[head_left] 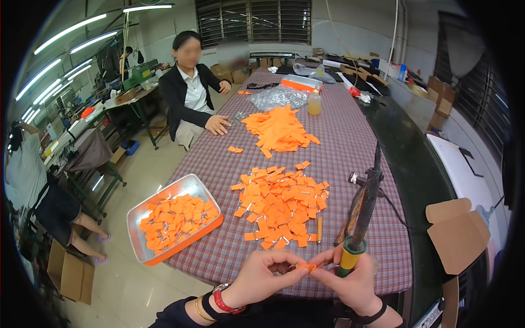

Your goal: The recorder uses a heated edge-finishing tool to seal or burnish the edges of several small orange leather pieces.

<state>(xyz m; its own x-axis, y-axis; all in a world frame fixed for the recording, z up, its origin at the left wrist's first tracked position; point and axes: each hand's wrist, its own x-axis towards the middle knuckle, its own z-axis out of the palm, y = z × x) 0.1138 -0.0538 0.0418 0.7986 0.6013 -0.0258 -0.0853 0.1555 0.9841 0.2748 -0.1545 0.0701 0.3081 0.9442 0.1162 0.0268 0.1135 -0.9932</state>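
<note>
Close to the near edge of the table, my left hand [269,275] and my right hand [351,279] meet fingertip to fingertip. Both pinch a small folded orange fabric tab [308,267] between thumb and fingers. A tool like a soldering iron, with a yellow and green handle [351,257] and a long dark shaft pointing away, overlaps my right hand; whether that hand grips it I cannot tell. Just beyond my fingers lies a wooden-handled awl [319,232]. Farther on is a loose heap of orange tabs with metal rings [281,202].
An orange-rimmed metal tray [217,221] of tabs stands at the left. Beyond lie a pile of flat orange pieces [279,128], a plastic bag [278,99] and a bottle of yellowish liquid [314,103]. A co-worker [191,93] sits at the far left. A dark cable [396,208] runs at the right.
</note>
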